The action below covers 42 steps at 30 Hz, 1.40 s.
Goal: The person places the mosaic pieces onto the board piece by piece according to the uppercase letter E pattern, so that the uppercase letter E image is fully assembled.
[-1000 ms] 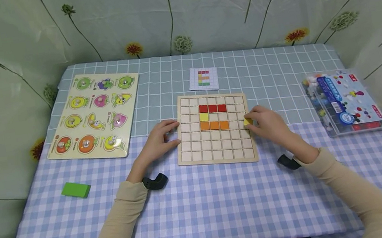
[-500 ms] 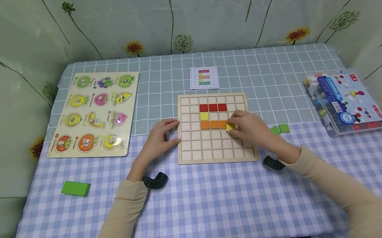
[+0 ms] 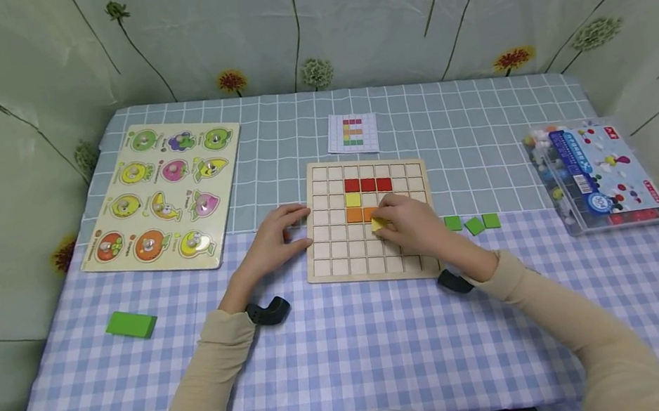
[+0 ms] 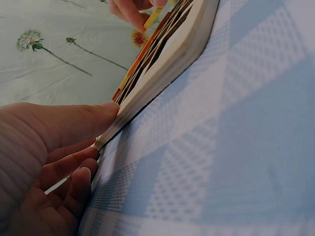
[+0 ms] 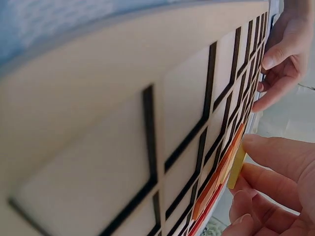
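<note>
A wooden grid board [image 3: 376, 276] lies flat before me, with red tiles [image 3: 368, 185], a yellow tile [image 3: 353, 200] and orange tiles [image 3: 354, 215] set in its cells. Between thumb and fingers my right hand [image 3: 411, 221] pinches another yellow tile [image 3: 378, 224], just over the board below the orange row. The right wrist view shows that pinched yellow tile [image 5: 237, 164] edge-on, slightly off the board's face. Against the board's left edge rest the spread thumb and fingertips of my left hand [image 3: 275, 237]. Part of the orange row is hidden behind my right hand.
A pattern card [image 3: 352, 134] lies behind the board. Green tiles [image 3: 453, 223] are right of it. A fruit puzzle [image 3: 159, 201] and a green block [image 3: 131, 324] lie on the left; a clear box [image 3: 606, 175] of coloured pieces stands on the right.
My right hand has moved left from the board's right edge with the yellow tile, over the cells below the orange row. Green tiles have come into sight behind it. My left hand stays put.
</note>
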Tool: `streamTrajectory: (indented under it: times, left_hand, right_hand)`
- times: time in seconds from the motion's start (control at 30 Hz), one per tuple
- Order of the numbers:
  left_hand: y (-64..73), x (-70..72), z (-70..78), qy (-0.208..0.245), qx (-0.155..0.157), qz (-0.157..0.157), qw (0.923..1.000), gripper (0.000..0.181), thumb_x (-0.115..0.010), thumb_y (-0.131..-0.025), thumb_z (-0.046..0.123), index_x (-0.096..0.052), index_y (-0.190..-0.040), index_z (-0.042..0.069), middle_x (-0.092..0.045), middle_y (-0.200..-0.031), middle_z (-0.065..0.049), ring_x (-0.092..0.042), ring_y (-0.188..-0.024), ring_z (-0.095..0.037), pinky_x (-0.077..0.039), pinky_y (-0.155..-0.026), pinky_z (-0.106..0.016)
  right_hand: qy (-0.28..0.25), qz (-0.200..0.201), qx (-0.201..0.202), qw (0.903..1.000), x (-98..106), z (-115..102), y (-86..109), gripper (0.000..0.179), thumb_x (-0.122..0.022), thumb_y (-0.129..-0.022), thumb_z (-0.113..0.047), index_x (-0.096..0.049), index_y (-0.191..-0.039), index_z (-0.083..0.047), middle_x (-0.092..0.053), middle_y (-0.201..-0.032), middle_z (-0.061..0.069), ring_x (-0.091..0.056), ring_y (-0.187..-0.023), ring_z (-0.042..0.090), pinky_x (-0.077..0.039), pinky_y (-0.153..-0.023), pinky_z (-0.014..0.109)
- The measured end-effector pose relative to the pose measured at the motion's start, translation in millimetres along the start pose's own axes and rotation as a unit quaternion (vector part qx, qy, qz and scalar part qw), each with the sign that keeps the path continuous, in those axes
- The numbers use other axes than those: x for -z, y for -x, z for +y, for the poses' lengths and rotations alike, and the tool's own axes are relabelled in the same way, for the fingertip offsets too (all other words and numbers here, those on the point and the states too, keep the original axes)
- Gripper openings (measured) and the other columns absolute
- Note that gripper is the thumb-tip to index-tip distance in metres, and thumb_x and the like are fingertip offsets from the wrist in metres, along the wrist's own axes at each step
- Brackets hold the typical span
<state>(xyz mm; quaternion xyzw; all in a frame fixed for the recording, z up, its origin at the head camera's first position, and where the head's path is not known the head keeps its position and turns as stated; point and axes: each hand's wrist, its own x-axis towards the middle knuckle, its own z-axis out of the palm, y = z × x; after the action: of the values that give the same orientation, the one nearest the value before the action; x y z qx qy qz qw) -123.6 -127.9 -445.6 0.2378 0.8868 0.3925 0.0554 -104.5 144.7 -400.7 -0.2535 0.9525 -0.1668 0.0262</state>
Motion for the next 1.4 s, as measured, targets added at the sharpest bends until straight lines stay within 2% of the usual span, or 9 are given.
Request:
streamTrajectory:
  times: [0.5, 0.87, 1.1, 1.27, 1.4]
  left_hand:
    - [0.2, -0.1, -0.2, 0.002, -0.001, 0.002, 1.0000, 0.055, -0.073, -0.080, 0.014, -0.054, -0.129, 0.000, -0.052, -0.133, -0.016, -0.052, -0.091, -0.023, -0.044, -0.073, -0.028]
    - [-1.1, -0.2, -0.9, 0.001, 0.007, -0.006, 1.0000, 0.055, -0.073, -0.081, 0.016, -0.054, -0.131, 0.001, -0.052, -0.134, -0.015, -0.052, -0.089, -0.022, -0.044, -0.072, -0.028]
    - [-0.9, -0.6, -0.4, 0.001, 0.011, -0.009, 0.9999, 0.056, -0.073, -0.081, 0.016, -0.053, -0.132, 0.002, -0.051, -0.135, -0.014, -0.051, -0.095, -0.023, -0.044, -0.074, -0.028]
    - [-0.5, -0.4, -0.4, 0.001, 0.012, -0.006, 0.9999, 0.056, -0.073, -0.081, 0.016, -0.053, -0.131, 0.002, -0.051, -0.135, -0.015, -0.051, -0.099, -0.025, -0.044, -0.075, -0.029]
    - [-0.4, -0.8, -1.1, 0.002, 0.003, -0.004, 1.0000, 0.054, -0.072, -0.081, 0.015, -0.054, -0.130, 0.001, -0.051, -0.134, -0.016, -0.052, -0.102, -0.026, -0.045, -0.075, -0.030]
  right_hand:
    - [0.022, -0.032, 0.032, 0.9988, -10, -19, -16.2, 0.023, -0.069, -0.082, -0.019, -0.071, -0.100, -0.005, -0.065, -0.096, 0.007, -0.059, -0.083, 0.018, -0.052, -0.068, 0.031]
    - [0.035, -0.018, 0.041, 0.9984, -17, -24, -20.9, 0.022, -0.070, -0.082, -0.018, -0.071, -0.099, -0.005, -0.064, -0.095, 0.006, -0.058, -0.081, 0.017, -0.052, -0.070, 0.031]
    - [0.023, -0.016, 0.022, 0.9994, -8, -18, -14.3, 0.024, -0.066, -0.084, -0.015, -0.071, -0.105, -0.006, -0.065, -0.098, 0.008, -0.060, -0.086, 0.020, -0.053, -0.071, 0.031]
    - [0.020, 0.000, 0.006, 0.9998, -4, -8, -6.0, 0.022, -0.066, -0.083, -0.013, -0.072, -0.104, -0.007, -0.065, -0.096, 0.007, -0.060, -0.085, 0.020, -0.053, -0.068, 0.032]
    - [0.017, 0.011, 0.008, 0.9998, -3, -1, 0.0, 0.021, -0.066, -0.084, -0.014, -0.072, -0.102, -0.006, -0.066, -0.096, 0.008, -0.061, -0.085, 0.021, -0.053, -0.069, 0.034]
